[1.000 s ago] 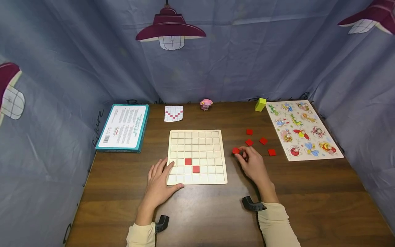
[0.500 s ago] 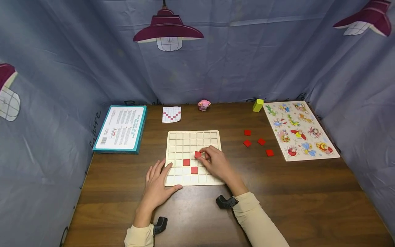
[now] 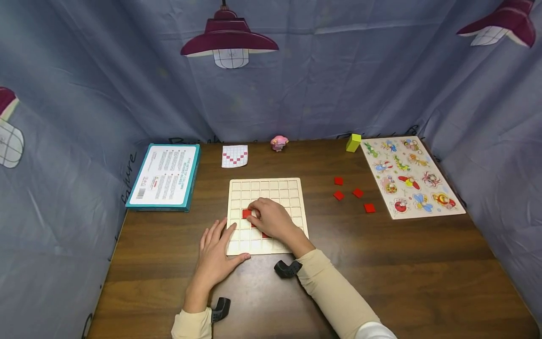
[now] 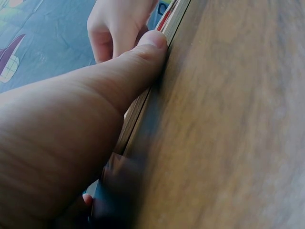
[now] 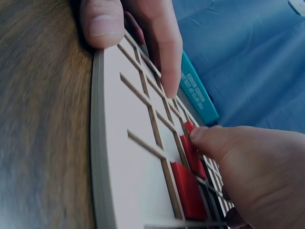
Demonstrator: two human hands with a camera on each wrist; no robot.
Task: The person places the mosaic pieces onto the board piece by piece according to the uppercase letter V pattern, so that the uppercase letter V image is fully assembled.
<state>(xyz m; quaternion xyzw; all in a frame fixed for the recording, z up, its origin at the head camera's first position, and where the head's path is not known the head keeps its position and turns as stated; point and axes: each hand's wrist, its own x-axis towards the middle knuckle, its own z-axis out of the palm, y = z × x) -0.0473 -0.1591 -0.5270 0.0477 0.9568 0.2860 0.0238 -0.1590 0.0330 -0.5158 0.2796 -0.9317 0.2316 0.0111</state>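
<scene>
Right hand point(image 3: 271, 220): forearm slants in from between 4 and 5 o'clock; thumb and fingertips pinch a red tile point(image 3: 246, 214) over the grid board point(image 3: 267, 185), 9 o'clock of centre. Left hand point(image 3: 216, 252): fingers spread apart at the board's 9 o'clock edge, thumb at 7.

Blue-grey fabric walls point(image 3: 338, 84) printed with maroon lamps point(image 3: 229, 41); brown wood-grain table point(image 3: 423, 268) below.
</scene>
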